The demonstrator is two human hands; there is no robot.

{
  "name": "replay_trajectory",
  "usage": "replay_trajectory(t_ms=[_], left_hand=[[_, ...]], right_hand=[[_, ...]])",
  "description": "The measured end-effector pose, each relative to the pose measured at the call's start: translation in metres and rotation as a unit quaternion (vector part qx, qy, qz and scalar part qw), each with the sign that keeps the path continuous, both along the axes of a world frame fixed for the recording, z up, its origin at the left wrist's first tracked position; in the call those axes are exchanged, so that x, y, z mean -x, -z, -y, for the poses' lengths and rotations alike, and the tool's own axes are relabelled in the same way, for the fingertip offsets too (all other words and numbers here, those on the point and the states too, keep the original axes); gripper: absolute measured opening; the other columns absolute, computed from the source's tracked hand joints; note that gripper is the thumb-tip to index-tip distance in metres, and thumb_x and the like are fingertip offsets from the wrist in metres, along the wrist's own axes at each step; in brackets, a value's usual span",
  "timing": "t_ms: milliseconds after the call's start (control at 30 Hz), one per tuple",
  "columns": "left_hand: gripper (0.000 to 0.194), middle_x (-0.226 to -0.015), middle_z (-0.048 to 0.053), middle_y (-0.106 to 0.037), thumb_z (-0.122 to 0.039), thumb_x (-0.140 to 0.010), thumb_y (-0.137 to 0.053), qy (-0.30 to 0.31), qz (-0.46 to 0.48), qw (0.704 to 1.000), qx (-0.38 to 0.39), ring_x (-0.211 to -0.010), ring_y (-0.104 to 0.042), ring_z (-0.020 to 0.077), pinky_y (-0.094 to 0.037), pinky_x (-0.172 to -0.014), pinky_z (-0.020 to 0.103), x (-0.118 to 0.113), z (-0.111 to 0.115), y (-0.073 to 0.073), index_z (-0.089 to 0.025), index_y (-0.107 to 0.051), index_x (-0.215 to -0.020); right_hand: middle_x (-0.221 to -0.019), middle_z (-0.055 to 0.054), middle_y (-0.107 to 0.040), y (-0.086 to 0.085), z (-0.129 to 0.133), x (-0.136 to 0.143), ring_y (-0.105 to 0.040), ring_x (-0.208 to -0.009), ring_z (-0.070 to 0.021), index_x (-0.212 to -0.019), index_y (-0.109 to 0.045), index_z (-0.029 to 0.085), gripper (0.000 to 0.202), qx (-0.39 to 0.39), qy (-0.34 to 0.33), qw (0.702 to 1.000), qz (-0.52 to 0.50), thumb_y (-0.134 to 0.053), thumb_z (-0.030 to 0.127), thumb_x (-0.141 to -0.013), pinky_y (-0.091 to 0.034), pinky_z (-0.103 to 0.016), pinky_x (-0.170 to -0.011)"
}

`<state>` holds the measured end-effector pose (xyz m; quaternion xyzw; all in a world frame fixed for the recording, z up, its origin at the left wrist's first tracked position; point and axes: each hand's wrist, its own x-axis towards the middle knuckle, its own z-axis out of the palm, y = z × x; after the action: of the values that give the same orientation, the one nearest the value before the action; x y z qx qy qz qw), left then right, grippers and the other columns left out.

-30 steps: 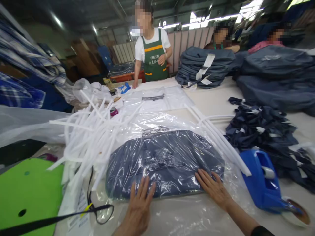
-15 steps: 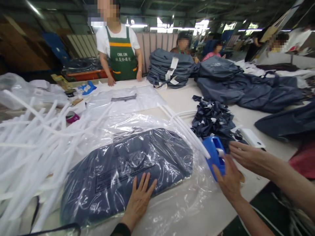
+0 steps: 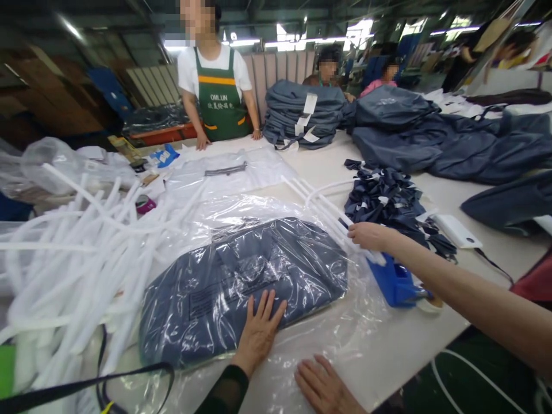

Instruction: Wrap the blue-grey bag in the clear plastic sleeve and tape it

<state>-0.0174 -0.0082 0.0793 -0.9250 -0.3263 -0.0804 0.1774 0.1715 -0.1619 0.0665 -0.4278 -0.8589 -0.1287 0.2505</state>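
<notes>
Left hand (image 3: 260, 333) flat on bagged garment (image 3: 244, 284), right hand (image 3: 324, 386) seemingly resting

right hand (image 3: 323, 385) off tape dispenser (image 3: 394, 282), onto plastic

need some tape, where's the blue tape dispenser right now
The blue tape dispenser sits on the table, right of the bagged navy item, just under a co-worker's reaching hand.

The pale bench (image 3: 328, 167) carries a bagged navy garment (image 3: 241, 282) near, white tubes (image 3: 86, 253) left, blue tape dispenser (image 3: 394, 282) right, folded stacks (image 3: 302, 115) far.
</notes>
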Motion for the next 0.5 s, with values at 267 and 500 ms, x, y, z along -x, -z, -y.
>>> replay_trajectory(t_ms=[267,500], left_hand=[[0.064,-0.145,0.015,-0.042,-0.031,-0.09,-0.042,-0.003,-0.008,1.0,0.027,-0.133,-0.037,0.0324,-0.028,-0.103,0.057,0.0,0.003,0.002,-0.027,-0.012,-0.146],[0.063,-0.142,0.015,-0.046,-0.014,-0.088,-0.037,-0.006,-0.007,1.0,-0.006,-0.129,-0.043,0.0328,-0.035,-0.1,0.058,-0.004,0.005,-0.008,-0.025,-0.016,-0.146]], right_hand=[[-0.076,-0.004,-0.061,0.003,-0.016,0.026,-0.053,-0.07,-0.0153,-0.093,-0.058,0.016,0.036,0.05,0.039,0.991,-0.118,-0.023,0.011,-0.094,-0.043,-0.03,-0.072],[-0.065,-0.001,-0.051,-0.026,-0.024,0.023,-0.044,-0.061,-0.0149,-0.075,-0.051,0.018,0.026,0.068,0.014,0.992,-0.102,-0.032,0.008,-0.091,-0.036,-0.028,-0.06]])
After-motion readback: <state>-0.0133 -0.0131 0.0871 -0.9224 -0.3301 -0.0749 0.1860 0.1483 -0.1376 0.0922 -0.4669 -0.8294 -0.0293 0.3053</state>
